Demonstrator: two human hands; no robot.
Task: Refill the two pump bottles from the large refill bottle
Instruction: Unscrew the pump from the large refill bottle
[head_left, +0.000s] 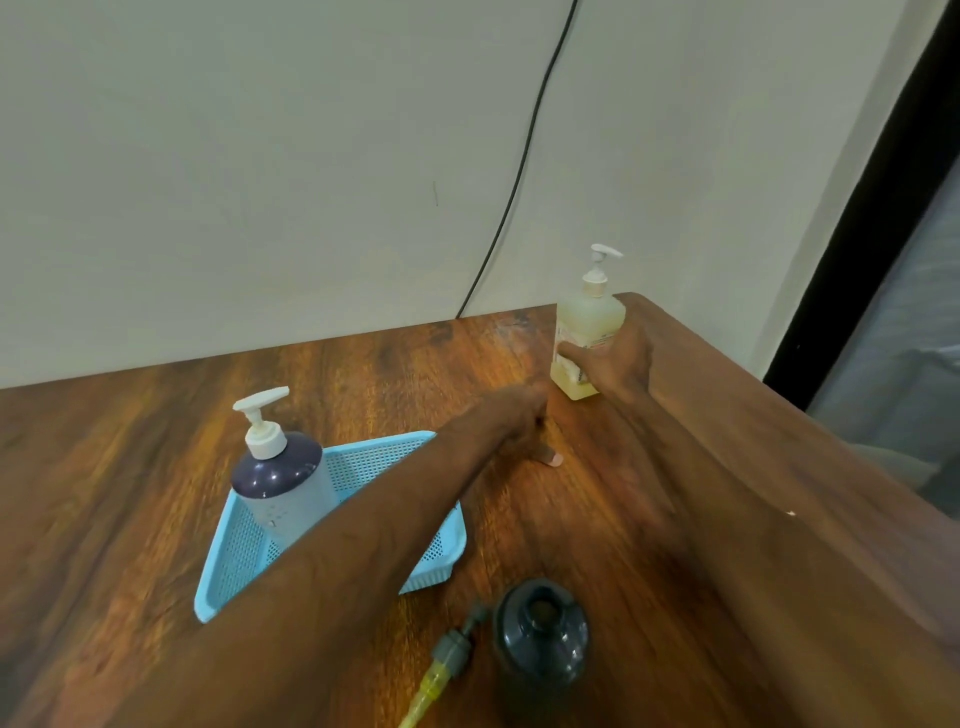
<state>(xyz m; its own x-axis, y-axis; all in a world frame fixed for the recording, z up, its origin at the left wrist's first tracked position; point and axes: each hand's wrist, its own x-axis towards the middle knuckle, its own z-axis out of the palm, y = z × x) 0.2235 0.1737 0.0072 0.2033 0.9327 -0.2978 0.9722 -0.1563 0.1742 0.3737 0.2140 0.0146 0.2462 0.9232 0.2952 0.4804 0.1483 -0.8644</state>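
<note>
While the right hand (618, 358) grips the yellow bottle (587, 312), the left hand (519, 421) rests on the table (156, 441) (its fingers: cannot tell).

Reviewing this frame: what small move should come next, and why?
Probably lift the yellow pump bottle and bring it near, toward the open dark bottle. The right hand grips it at the far corner of the table, while the dark bottle stands uncapped, its pump lying beside it.
</note>
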